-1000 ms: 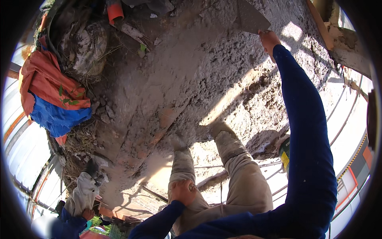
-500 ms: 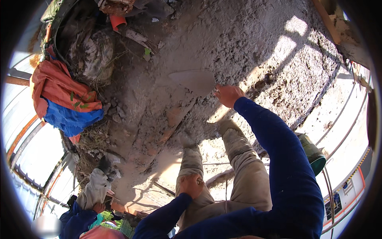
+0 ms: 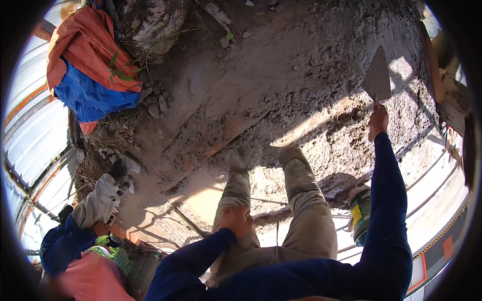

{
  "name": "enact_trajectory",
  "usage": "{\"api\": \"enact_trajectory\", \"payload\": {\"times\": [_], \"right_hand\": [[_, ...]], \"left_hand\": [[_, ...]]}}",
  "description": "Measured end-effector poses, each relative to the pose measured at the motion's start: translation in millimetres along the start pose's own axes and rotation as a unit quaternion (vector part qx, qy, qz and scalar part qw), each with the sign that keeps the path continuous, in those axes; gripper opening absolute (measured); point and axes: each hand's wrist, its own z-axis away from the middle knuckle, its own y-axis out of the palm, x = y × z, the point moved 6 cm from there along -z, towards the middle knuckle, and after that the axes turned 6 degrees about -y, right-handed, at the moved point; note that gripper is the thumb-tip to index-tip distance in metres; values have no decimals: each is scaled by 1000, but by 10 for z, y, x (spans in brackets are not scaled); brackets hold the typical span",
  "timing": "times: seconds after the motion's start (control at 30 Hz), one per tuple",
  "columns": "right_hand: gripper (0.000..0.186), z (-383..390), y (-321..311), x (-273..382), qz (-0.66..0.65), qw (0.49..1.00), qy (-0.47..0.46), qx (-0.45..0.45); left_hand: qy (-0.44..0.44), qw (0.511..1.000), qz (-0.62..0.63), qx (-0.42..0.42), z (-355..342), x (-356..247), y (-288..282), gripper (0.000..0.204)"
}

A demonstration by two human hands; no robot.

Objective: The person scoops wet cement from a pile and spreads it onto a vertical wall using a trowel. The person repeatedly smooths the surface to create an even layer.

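At the right, my right hand (image 3: 378, 122) is closed round the handle of a trowel (image 3: 380, 79). Its grey, pointed blade is held over rough wet concrete (image 3: 346, 65), tip toward the far side. My right arm is stretched out. Closed, my left hand (image 3: 237, 221) rests on my left leg near the knee; whether anything is inside its curled fingers is hidden. My boots, coated in mud, stand at the near edge of the wet surface, and a brownish strip (image 3: 226, 140) shows in the mud in front of them.
A green bucket (image 3: 360, 215) stands beside my right arm. Orange and blue tarp (image 3: 93, 100) lies at the left near rubble (image 3: 155, 100). A co-worker in dark blue sleeves (image 3: 65, 241) is at the lower left. Wooden boards (image 3: 435, 75) border the far right.
My right hand has carried the trowel from the middle to the right, and the blade now points away from me. My left hand stays on my leg. The view has shifted.
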Motion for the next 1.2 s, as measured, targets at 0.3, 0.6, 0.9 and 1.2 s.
{"api": "enact_trajectory", "payload": {"times": [0.3,0.6,0.9,1.2], "right_hand": [[30,1608,1463,-277,-135,981,-10,139],[61,1397,2247,564,105,948,-186,235],[56,3250,3306,502,246,863,-164,410],[60,4867,3405,161,220,841,-112,481]], "left_hand": [[29,998,47,-20,55,191,-67,27],[66,997,37,4,210,532,-84,29],[65,997,24,16,274,863,-119,32],[130,990,47,-21,272,1189,-224,31]]}}
